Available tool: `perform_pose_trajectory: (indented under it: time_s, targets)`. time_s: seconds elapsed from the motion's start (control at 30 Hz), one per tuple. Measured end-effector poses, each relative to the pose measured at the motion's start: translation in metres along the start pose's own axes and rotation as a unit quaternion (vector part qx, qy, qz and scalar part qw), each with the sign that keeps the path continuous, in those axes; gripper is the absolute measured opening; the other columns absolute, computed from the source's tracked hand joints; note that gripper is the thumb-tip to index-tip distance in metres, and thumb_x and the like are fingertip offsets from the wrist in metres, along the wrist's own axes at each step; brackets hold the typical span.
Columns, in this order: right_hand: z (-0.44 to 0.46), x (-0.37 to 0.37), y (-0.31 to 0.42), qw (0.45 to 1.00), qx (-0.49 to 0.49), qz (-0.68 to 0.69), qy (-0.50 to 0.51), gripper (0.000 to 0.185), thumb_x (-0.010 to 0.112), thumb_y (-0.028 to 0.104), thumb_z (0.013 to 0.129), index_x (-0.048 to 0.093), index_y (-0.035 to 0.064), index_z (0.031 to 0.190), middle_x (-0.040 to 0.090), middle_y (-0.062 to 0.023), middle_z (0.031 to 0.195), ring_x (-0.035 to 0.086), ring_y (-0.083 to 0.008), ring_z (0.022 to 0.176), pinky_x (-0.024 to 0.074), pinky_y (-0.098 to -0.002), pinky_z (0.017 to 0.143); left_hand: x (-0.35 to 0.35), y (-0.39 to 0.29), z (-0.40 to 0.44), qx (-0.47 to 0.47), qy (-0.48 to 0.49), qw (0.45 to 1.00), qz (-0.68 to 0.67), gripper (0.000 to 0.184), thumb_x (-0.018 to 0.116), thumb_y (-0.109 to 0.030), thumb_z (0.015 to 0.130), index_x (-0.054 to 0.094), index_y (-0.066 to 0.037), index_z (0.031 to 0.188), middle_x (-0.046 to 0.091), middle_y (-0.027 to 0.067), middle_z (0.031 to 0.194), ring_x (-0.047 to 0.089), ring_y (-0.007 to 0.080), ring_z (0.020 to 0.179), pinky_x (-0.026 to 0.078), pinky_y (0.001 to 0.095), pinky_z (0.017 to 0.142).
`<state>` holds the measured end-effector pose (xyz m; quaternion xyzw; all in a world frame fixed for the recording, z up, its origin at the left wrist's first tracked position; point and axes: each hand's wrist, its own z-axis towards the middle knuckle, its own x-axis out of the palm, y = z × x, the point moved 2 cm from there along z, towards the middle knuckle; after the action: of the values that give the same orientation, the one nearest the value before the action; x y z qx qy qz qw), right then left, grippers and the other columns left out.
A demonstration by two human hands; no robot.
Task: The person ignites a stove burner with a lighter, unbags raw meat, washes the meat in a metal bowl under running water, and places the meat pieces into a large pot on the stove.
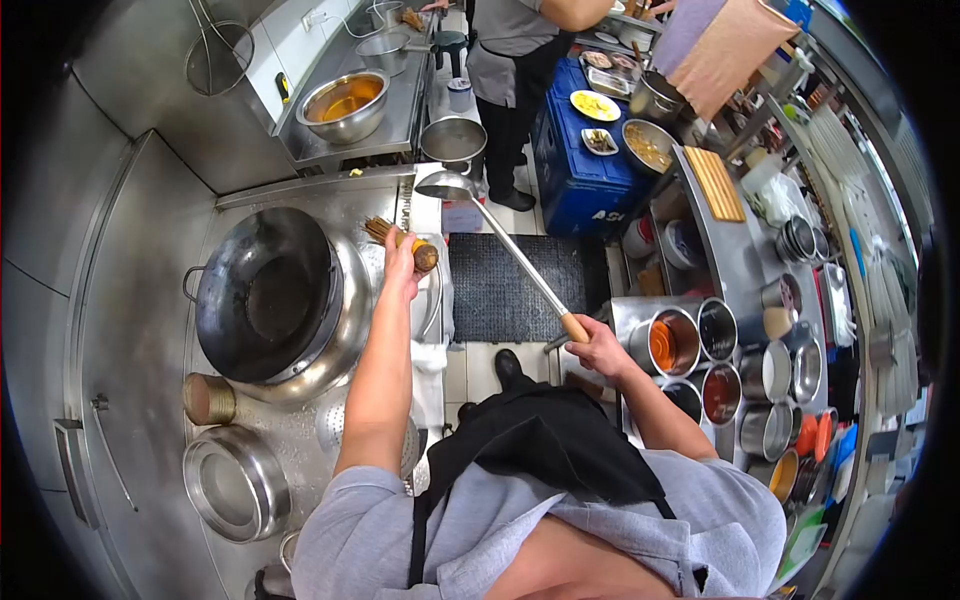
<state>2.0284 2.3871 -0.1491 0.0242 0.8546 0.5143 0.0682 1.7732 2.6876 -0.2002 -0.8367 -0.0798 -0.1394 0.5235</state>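
Observation:
My left hand [401, 264] is wrapped round a bamboo wok brush [425, 256], its bristles pointing left and its rounded end to the right. It is just right of a large dark wok [268, 285], which sits tilted on the steel stove. My right hand [600, 347] grips the wooden end of a long ladle [519, 263]. The ladle's metal bowl is up and to the left, above the floor gap and near a steel pot [453, 140].
Steel pots of sauce [663, 342] stand on my right. A blue bin [578, 170] bears plates of food. Left, there are a steel basin [236, 483] and a cylindrical brush-like block [209, 399]. Another person [505, 60] stands ahead, beyond a black floor mat [507, 290].

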Motion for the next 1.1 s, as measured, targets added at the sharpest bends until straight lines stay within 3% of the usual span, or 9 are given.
perform_pose_trajectory:
  time_s: [0.1, 0.37, 0.5, 0.63, 0.77, 0.83, 0.93, 1.0, 1.1]
  targets:
    - [0.063, -0.019, 0.017, 0.996, -0.048, -0.071, 0.014, 0.052, 0.069, 0.011, 0.078, 0.052, 0.0030, 0.127, 0.052, -0.0013, 0.076, 0.048, -0.0096, 0.059, 0.0409, -0.0266, 0.051, 0.005, 0.000, 0.058, -0.011, -0.021, 0.999, 0.026, 0.036, 0.055, -0.028, 0.089, 0.047, -0.022, 0.124, 0.053, 0.0077, 0.113, 0.060, 0.0257, 0.089, 0.053, 0.0438, 0.066]
    - [0.183, -0.027, 0.075, 0.979, -0.057, -0.183, 0.063, 0.048, 0.069, 0.016, 0.076, 0.056, 0.0020, 0.120, 0.060, -0.0099, 0.085, 0.057, -0.0189, 0.077, 0.0474, -0.0336, 0.071, -0.009, 0.018, 0.207, -0.078, -0.081, 0.994, 0.008, 0.034, 0.049, -0.030, 0.089, 0.043, -0.020, 0.120, 0.052, 0.0105, 0.114, 0.054, 0.0292, 0.098, 0.051, 0.0464, 0.069]
    - [0.223, -0.044, 0.069, 0.963, -0.135, -0.220, 0.082, 0.052, 0.070, 0.019, 0.074, 0.055, 0.0043, 0.122, 0.062, -0.0139, 0.087, 0.060, -0.0243, 0.081, 0.0472, -0.0375, 0.075, 0.010, 0.012, 0.218, -0.111, -0.191, 0.972, 0.076, 0.032, 0.047, -0.030, 0.088, 0.044, -0.015, 0.117, 0.054, 0.0133, 0.111, 0.057, 0.0285, 0.090, 0.051, 0.0443, 0.068]
    - [0.268, -0.045, 0.077, 0.943, -0.138, -0.276, 0.122, 0.050, 0.070, 0.021, 0.074, 0.056, 0.0061, 0.120, 0.063, -0.0158, 0.091, 0.062, -0.0306, 0.084, 0.0475, -0.0410, 0.076, -0.003, 0.034, 0.228, -0.282, -0.106, 0.919, 0.255, 0.032, 0.044, -0.038, 0.093, 0.047, -0.014, 0.114, 0.058, 0.0125, 0.099, 0.058, 0.0257, 0.060, 0.047, 0.0350, 0.046]
    - [0.309, -0.013, 0.096, 0.911, -0.162, -0.355, 0.130, 0.049, 0.068, 0.022, 0.073, 0.054, 0.0096, 0.119, 0.065, -0.0160, 0.095, 0.063, -0.0340, 0.090, 0.0481, -0.0439, 0.076, -0.010, 0.030, 0.204, -0.232, -0.083, 0.921, 0.300, 0.037, 0.043, -0.044, 0.095, 0.049, -0.012, 0.115, 0.059, 0.0113, 0.095, 0.054, 0.0220, 0.048, 0.042, 0.0312, 0.037]
    - [0.319, 0.002, 0.100, 0.903, -0.164, -0.379, 0.119, 0.053, 0.068, 0.021, 0.074, 0.052, 0.0129, 0.124, 0.065, -0.0156, 0.097, 0.062, -0.0338, 0.093, 0.0486, -0.0445, 0.078, -0.010, 0.022, 0.181, -0.114, -0.089, 0.931, 0.336, 0.045, 0.043, -0.047, 0.096, 0.047, -0.012, 0.124, 0.060, 0.0111, 0.098, 0.056, 0.0186, 0.052, 0.043, 0.0293, 0.040]
    - [0.340, 0.021, 0.079, 0.886, -0.197, -0.411, 0.083, 0.061, 0.068, 0.019, 0.074, 0.048, 0.0192, 0.132, 0.065, -0.0143, 0.101, 0.063, -0.0334, 0.097, 0.0496, -0.0452, 0.082, 0.006, 0.010, 0.112, 0.029, -0.053, 0.954, 0.295, 0.044, 0.048, -0.032, 0.097, 0.042, -0.013, 0.137, 0.061, 0.0115, 0.111, 0.061, 0.0182, 0.062, 0.047, 0.0287, 0.049]
    - [0.350, 0.029, 0.075, 0.873, -0.186, -0.442, 0.086, 0.076, 0.068, 0.017, 0.075, 0.037, 0.0247, 0.144, 0.062, -0.0140, 0.113, 0.061, -0.0349, 0.103, 0.0491, -0.0447, 0.088, 0.019, 0.002, 0.046, 0.058, 0.003, 0.963, 0.264, 0.042, 0.050, -0.025, 0.098, 0.044, -0.010, 0.136, 0.060, 0.0119, 0.113, 0.062, 0.0165, 0.079, 0.050, 0.0270, 0.059]
    - [0.355, 0.035, 0.057, 0.883, -0.138, -0.441, 0.082, 0.084, 0.073, 0.022, 0.074, 0.030, 0.0255, 0.146, 0.054, -0.0142, 0.128, 0.055, -0.0342, 0.115, 0.0460, -0.0426, 0.096, -0.003, 0.021, -0.017, 0.060, 0.031, 0.972, 0.227, 0.038, 0.051, -0.024, 0.097, 0.047, -0.007, 0.132, 0.061, 0.0118, 0.111, 0.062, 0.0160, 0.080, 0.050, 0.0268, 0.062]
